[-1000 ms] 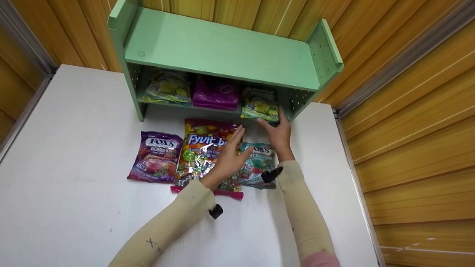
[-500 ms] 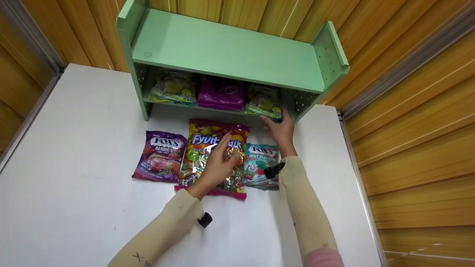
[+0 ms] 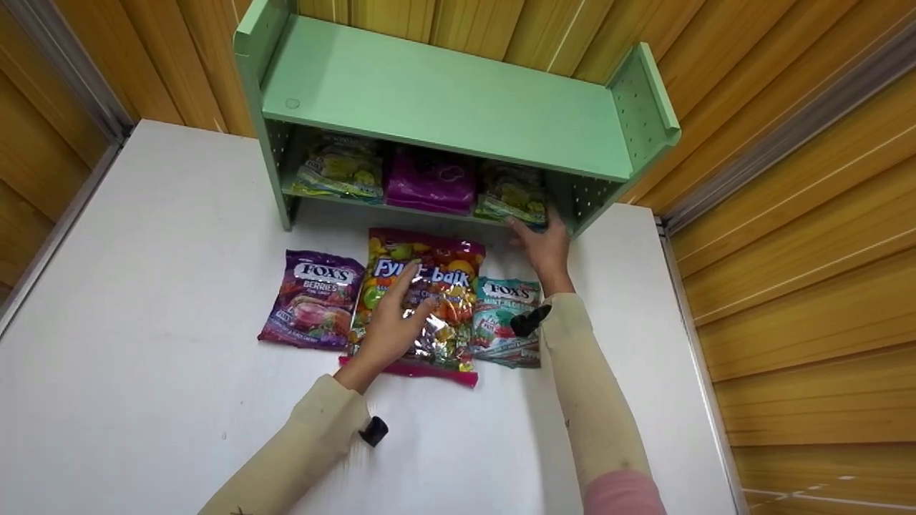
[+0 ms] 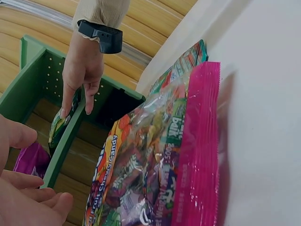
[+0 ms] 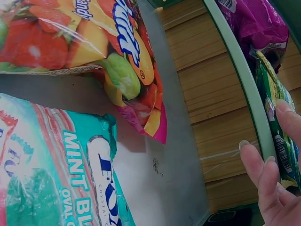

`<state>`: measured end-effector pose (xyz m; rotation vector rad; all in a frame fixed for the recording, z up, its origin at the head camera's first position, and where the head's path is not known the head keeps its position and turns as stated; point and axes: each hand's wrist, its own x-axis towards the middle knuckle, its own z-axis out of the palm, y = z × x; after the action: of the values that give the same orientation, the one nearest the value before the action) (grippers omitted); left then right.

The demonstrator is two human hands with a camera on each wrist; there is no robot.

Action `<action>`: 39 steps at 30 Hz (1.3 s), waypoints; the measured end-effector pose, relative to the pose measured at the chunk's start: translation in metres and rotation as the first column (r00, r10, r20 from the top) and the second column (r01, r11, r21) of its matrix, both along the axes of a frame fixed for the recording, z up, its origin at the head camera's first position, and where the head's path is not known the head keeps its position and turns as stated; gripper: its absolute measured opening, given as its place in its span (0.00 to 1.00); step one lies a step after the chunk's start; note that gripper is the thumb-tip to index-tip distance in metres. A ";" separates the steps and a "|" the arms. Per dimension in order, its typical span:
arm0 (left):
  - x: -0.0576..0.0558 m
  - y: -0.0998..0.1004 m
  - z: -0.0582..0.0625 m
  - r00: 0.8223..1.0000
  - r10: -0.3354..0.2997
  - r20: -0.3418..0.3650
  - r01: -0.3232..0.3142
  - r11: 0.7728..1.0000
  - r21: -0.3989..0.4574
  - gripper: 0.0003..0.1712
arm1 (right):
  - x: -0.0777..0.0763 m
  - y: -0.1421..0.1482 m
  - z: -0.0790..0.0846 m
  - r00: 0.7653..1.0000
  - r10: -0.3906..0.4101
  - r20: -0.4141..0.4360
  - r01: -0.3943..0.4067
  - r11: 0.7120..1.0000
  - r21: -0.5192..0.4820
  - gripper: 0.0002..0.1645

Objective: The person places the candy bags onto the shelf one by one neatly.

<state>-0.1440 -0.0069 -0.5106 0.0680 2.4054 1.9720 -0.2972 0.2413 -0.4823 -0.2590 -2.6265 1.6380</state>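
My right hand [image 3: 547, 250] is at the front edge of the green shelf unit's [image 3: 444, 89] lower shelf. Its straight thumb touches the yellow-green candy bag [image 3: 509, 204] lying there at the right end; in the left wrist view, another finger extends below the board. Over the large Fyvit-baik fruit chew bag [image 3: 447, 311] is my left hand [image 3: 390, 325], its fingers relaxed and holding nothing. Beside that bag lie a purple Fox's Berries candy bag [image 3: 315, 304] on the left and a teal Fox's mint candy bag [image 5: 42, 174] on the right.
On the lower shelf, a magenta bag [image 3: 431, 182] occupies the middle, with another yellow-green candy bag [image 3: 340, 168] at the left end. The shelf unit stands on a white table [image 3: 179, 272] against wood-patterned walls [image 3: 809, 300].
The right-hand yellow-green candy bag has moved deeper onto the lower shelf, with my right hand at its front. My left hand has drawn back leftward across the fruit chew bag.
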 end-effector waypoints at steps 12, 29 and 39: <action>0.007 -0.014 -0.013 0.997 0.070 -0.037 -0.071 0.997 -0.038 0.35 | -0.002 -0.001 0.002 1.000 -0.014 0.022 0.014 1.000 0.003 0.59; 0.009 -0.033 -0.022 0.994 0.111 -0.009 -0.111 0.993 -0.029 0.36 | 0.014 -0.002 0.002 0.998 -0.055 -0.041 0.060 0.989 0.138 0.59; 0.010 -0.047 -0.020 0.989 0.124 0.079 -0.121 0.992 -0.039 0.37 | 0.061 -0.015 -0.012 0.975 -0.128 -0.182 0.123 0.992 -0.040 0.54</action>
<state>-0.1339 -0.0535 -0.5305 -0.1621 2.4455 1.9390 -0.2365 0.2264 -0.4939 -0.2549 -2.4016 1.5777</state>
